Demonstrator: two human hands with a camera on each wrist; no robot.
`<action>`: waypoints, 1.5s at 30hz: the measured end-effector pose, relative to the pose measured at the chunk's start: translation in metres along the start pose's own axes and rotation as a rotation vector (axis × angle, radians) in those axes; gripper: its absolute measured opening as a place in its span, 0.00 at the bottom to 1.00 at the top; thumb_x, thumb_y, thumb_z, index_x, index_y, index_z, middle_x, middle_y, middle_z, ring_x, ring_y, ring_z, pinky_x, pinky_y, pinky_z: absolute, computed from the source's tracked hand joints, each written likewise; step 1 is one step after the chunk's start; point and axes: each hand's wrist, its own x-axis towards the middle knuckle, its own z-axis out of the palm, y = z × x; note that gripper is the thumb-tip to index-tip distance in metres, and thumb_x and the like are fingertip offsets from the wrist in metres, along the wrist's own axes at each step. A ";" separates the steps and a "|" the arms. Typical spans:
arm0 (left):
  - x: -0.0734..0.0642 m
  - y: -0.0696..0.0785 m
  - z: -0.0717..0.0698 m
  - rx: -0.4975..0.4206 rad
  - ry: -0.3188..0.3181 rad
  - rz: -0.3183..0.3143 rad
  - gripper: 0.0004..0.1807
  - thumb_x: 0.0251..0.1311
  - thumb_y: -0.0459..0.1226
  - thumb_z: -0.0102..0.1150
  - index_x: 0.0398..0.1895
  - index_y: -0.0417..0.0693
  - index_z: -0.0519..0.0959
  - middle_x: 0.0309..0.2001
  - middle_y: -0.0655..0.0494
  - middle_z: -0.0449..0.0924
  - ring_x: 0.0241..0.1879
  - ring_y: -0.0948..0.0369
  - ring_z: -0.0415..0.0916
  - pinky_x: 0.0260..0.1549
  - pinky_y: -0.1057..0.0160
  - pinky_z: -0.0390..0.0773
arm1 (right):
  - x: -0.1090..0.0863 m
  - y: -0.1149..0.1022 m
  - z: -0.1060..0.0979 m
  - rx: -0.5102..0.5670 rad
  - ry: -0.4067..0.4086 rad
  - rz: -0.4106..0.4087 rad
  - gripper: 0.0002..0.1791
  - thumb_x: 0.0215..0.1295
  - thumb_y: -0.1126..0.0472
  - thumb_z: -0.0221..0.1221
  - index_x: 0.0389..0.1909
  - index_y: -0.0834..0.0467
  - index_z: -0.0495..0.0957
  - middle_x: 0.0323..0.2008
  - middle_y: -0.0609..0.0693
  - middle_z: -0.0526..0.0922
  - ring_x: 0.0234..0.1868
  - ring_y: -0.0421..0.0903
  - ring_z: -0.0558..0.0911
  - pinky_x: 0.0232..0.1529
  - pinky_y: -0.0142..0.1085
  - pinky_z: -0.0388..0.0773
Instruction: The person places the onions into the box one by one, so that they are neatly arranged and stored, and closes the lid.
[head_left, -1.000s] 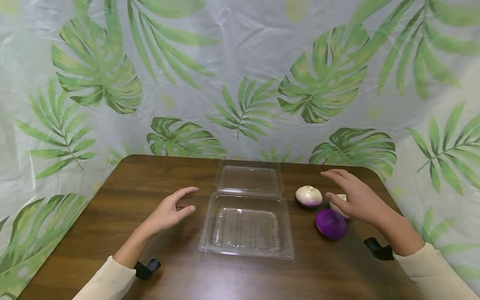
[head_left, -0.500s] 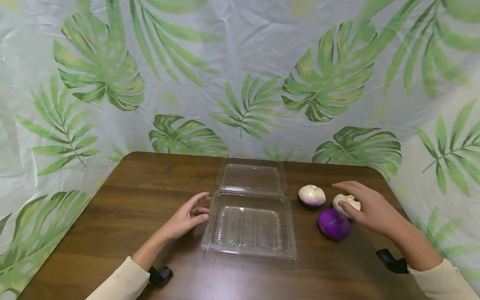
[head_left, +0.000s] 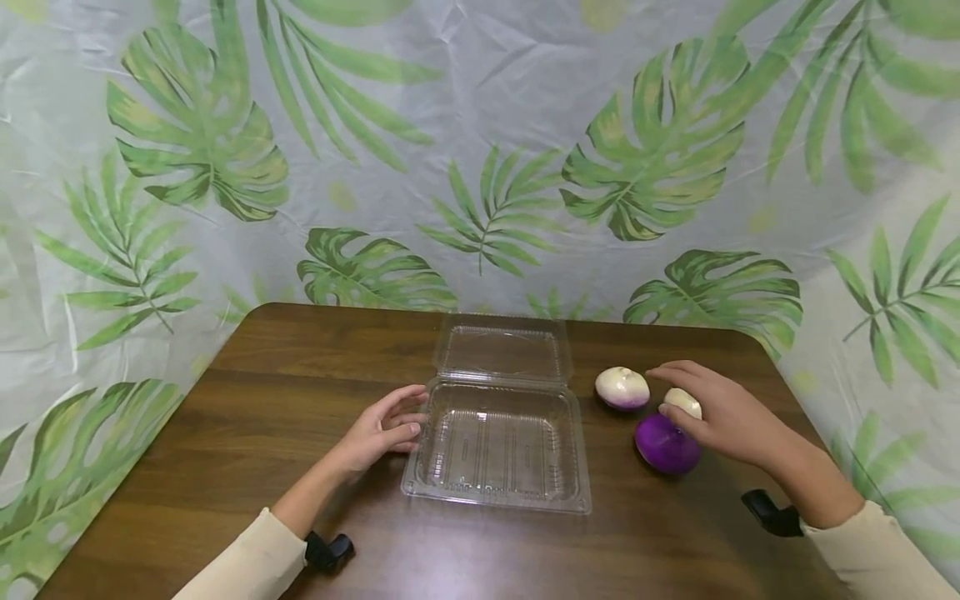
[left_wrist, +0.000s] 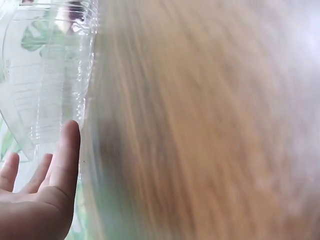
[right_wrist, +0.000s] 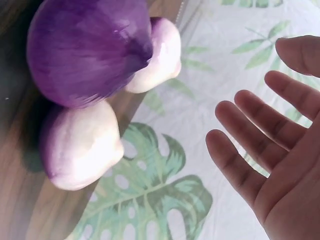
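My left hand (head_left: 378,429) is at the left rim of a clear plastic clamshell container (head_left: 495,502), its fingers loosely bent around nothing. In the left wrist view those fingertips overlap the container's side wall (left_wrist: 47,85). My right hand (head_left: 727,421) hovers over the vegetables with fingers and thumb spread. Partly hidden under it is a white-and-purple turnip (head_left: 684,403). A purple onion (head_left: 666,447) lies just in front of that turnip, and another turnip (head_left: 622,388) sits to their left. The right wrist view shows the right hand (right_wrist: 275,155) apart from the onion (right_wrist: 90,50), holding nothing.
The container's lid (head_left: 502,350) lies folded back toward the far edge of the brown wooden table (head_left: 300,350). Behind it hangs a grey sheet (head_left: 495,100) with green leaf prints. Both wrists carry black camera straps (head_left: 327,550).
My left hand has moved right, up to the container's left rim. The right hand first drew right, then came back left and lower over the turnip. The vegetables stay in place.
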 end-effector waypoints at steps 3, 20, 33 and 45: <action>0.001 0.000 0.000 -0.034 -0.004 -0.004 0.35 0.69 0.33 0.53 0.77 0.39 0.53 0.76 0.33 0.52 0.71 0.33 0.58 0.54 0.52 0.82 | 0.004 -0.002 -0.001 0.011 -0.020 0.005 0.24 0.65 0.60 0.63 0.61 0.60 0.74 0.58 0.57 0.79 0.57 0.59 0.80 0.50 0.57 0.79; 0.001 -0.001 0.006 -0.073 0.044 -0.068 0.33 0.67 0.26 0.50 0.75 0.36 0.57 0.76 0.34 0.55 0.73 0.37 0.57 0.53 0.72 0.78 | -0.005 0.007 -0.013 -0.046 0.026 -0.031 0.23 0.61 0.61 0.66 0.58 0.56 0.76 0.57 0.53 0.79 0.55 0.55 0.81 0.46 0.53 0.78; 0.004 0.000 0.015 -0.141 0.067 -0.080 0.34 0.66 0.26 0.51 0.75 0.35 0.56 0.77 0.36 0.54 0.73 0.39 0.58 0.60 0.52 0.78 | -0.019 0.022 -0.018 -0.087 0.108 -0.057 0.25 0.58 0.63 0.68 0.58 0.58 0.77 0.54 0.54 0.80 0.51 0.52 0.80 0.42 0.43 0.76; 0.004 0.000 0.021 -0.163 0.092 -0.087 0.33 0.66 0.24 0.48 0.75 0.36 0.55 0.77 0.37 0.53 0.75 0.39 0.54 0.62 0.51 0.76 | -0.043 0.050 -0.005 0.143 0.126 0.038 0.25 0.58 0.71 0.66 0.58 0.62 0.76 0.54 0.50 0.79 0.48 0.14 0.68 0.35 0.26 0.82</action>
